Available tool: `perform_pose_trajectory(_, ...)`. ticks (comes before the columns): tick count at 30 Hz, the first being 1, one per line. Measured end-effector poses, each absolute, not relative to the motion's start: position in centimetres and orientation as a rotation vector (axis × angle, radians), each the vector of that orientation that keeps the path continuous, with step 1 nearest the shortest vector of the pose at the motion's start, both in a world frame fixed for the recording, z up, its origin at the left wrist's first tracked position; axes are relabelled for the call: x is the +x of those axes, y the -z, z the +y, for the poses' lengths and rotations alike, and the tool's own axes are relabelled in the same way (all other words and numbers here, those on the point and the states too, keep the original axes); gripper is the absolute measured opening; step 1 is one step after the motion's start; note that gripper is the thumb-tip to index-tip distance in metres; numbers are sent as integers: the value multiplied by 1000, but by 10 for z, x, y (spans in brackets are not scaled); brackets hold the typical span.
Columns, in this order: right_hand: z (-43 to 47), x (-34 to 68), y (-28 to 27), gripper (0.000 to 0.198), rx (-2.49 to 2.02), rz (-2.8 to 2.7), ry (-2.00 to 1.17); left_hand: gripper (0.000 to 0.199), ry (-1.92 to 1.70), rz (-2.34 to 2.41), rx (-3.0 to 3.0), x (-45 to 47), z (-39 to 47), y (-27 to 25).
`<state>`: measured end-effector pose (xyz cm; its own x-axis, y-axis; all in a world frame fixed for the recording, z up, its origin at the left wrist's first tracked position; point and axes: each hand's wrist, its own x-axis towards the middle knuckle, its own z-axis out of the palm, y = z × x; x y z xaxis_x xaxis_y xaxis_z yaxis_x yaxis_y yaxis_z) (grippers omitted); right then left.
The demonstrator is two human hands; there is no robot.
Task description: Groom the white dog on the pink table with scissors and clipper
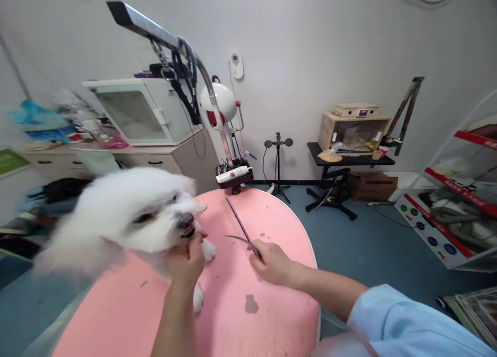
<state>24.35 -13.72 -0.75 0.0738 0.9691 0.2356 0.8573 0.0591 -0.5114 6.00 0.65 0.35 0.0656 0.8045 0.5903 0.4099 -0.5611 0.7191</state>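
Observation:
A fluffy white dog is at the left of the round pink table, its head turned toward the right and its mouth slightly open. My left hand is closed under its muzzle, gripping the chin fur. To the right, over the table, my right hand is wrapped round a pair of curved scissors, apart from the dog. One thin curved blade points left toward the muzzle. A long purplish strip runs from the hand toward the far edge; whether it is the other blade or a separate tool, I cannot tell.
A metal grooming arm with hanging black straps rises at the table's far edge, above a small tray holding a white clipper-like device. Behind stand a white cabinet, a tripod and a wooden box. A glass-fronted case is at right.

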Motion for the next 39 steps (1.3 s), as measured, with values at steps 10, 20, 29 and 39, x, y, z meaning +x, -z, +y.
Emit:
perform_pose_trajectory(10, -100, 218, -2, 15, -1393, -1805, 37, 32, -1769, 1036, 1973, 56, 7, 12)
perform_pose_trajectory(20, -105, 216, 17, 24, -1636, -1617, -486, 33, -1628, 1186, 1813, 65, 10, 19)
perform_pose_trajectory(29, -138, 169, 12, 21, -1319, -2074, -397, 37, -1731, 951, 1835, 72, 19, 35)
perform_pose_trajectory(39, -151, 216, 9, 23, -1293, -2504, -692, 46, -1973, 940, 1681, 53, 15, 23)
